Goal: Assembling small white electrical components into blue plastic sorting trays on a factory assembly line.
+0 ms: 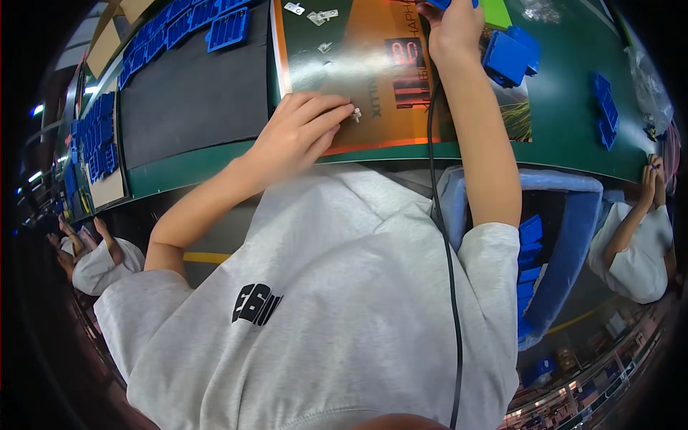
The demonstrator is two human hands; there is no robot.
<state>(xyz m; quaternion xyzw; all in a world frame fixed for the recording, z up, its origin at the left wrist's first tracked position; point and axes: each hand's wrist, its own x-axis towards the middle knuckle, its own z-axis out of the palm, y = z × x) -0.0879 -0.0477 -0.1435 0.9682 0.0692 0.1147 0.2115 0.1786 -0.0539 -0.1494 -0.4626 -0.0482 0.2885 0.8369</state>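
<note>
My left hand point(304, 129) lies low over a glossy orange printed sheet point(308, 64), its fingers drawn together. A small silvery metal piece point(356, 115) is at its fingertips, partly covered by them. At the top edge my right hand point(456, 32) is wrapped round a blue plastic part point(448, 3), cut off by the frame. Farther up the sheet lie several loose metal pieces point(322, 16). Two blue plastic housings point(507, 57) rest beside my right wrist.
A black mat point(197, 89) lies left, with rows of blue parts point(229, 30) along its far edge. A black cable point(431, 136) hangs past my right forearm. Another blue part point(606, 111) and a clear bag point(648, 86) lie right. Other people point(634, 247) sit both sides.
</note>
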